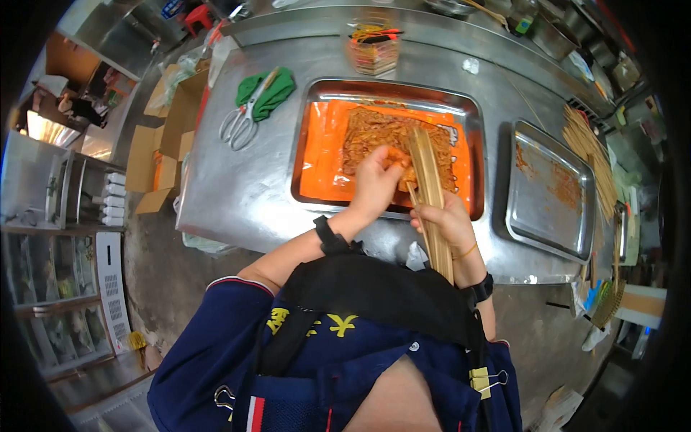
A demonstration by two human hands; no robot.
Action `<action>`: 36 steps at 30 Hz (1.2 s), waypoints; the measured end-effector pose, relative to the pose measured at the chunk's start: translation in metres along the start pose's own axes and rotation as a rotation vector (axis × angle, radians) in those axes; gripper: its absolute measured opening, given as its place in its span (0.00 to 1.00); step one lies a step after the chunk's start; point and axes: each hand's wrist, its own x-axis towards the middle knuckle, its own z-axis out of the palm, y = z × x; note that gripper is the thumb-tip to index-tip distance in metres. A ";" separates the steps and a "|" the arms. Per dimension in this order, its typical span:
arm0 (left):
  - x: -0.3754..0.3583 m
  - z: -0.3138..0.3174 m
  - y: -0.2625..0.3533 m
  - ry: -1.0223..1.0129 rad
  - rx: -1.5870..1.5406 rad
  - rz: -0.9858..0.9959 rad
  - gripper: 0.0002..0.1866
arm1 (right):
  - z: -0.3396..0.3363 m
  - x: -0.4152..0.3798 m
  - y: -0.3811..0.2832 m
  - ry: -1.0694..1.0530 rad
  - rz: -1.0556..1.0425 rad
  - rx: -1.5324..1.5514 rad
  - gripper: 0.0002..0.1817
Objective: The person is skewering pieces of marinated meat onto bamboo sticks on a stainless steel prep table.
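Note:
A bundle of long wooden skewers [427,169] is gripped in my right hand [448,219], its upper ends over the tray. Close to the bundle's left side, my left hand [378,180] has its fingers pinched on a small piece of the reddish meat. One skewer tip shows between the two hands. Beneath them is a metal tray [481,129] with an orange plastic sheet [322,155] and a heap of marinated meat [367,129].
Scissors [241,128] and a green cloth [277,97] lie at the left. A clear container [374,54] stands behind the tray. A second, stained tray [547,216] and many loose skewers [586,144] are at the right. Cardboard boxes [155,155] stand beyond the table's left edge.

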 end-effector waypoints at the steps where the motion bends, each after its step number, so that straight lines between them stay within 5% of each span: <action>1: 0.002 0.001 -0.001 0.011 -0.009 0.016 0.04 | 0.002 -0.003 -0.001 0.015 -0.007 -0.015 0.09; 14: 0.013 0.005 -0.008 0.096 0.119 0.081 0.10 | -0.002 -0.012 -0.008 0.166 -0.243 -0.345 0.09; 26: 0.026 0.012 -0.011 0.080 0.407 0.041 0.11 | -0.005 -0.007 -0.014 -0.103 -0.043 0.027 0.12; 32: 0.027 -0.011 0.008 -0.031 0.135 -0.333 0.05 | -0.018 0.000 -0.006 -0.086 0.016 0.071 0.13; 36: 0.022 -0.011 0.020 -0.133 -0.024 -0.397 0.08 | -0.013 0.001 -0.005 -0.107 0.016 0.048 0.14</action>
